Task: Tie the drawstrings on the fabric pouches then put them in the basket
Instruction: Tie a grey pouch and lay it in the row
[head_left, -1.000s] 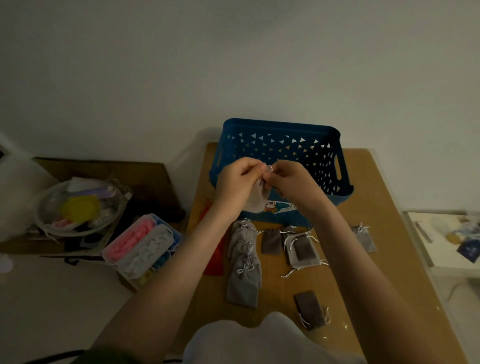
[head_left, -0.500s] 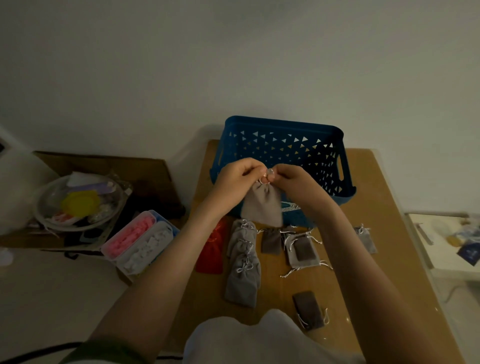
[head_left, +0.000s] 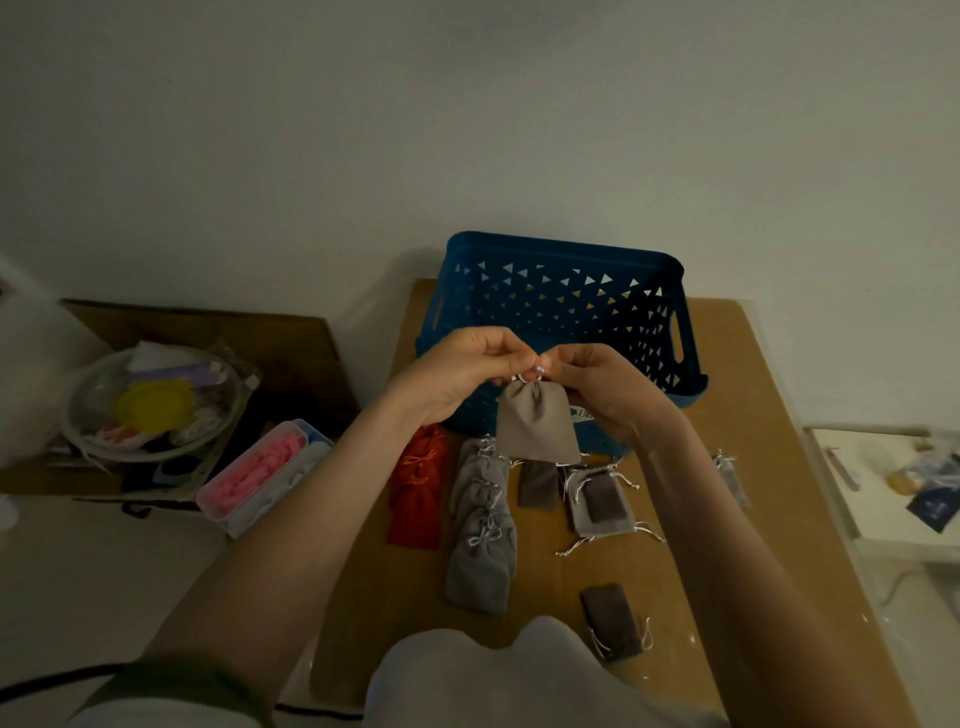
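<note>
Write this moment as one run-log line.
step: tying drawstring | left hand: pinches drawstring | right hand: pinches drawstring | grey pouch: hangs below hands, before blue basket

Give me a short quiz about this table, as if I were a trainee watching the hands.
1. True or false: the basket stands on the floor.
2. What do the left hand and right hand pinch? A drawstrings of the held pouch; B a yellow lid; C the basket's handle.
3. Fill in: the red pouches lie to the ___ of the grey row.
Key: 1 false, it stands on the table; 2 A; 3 left.
</note>
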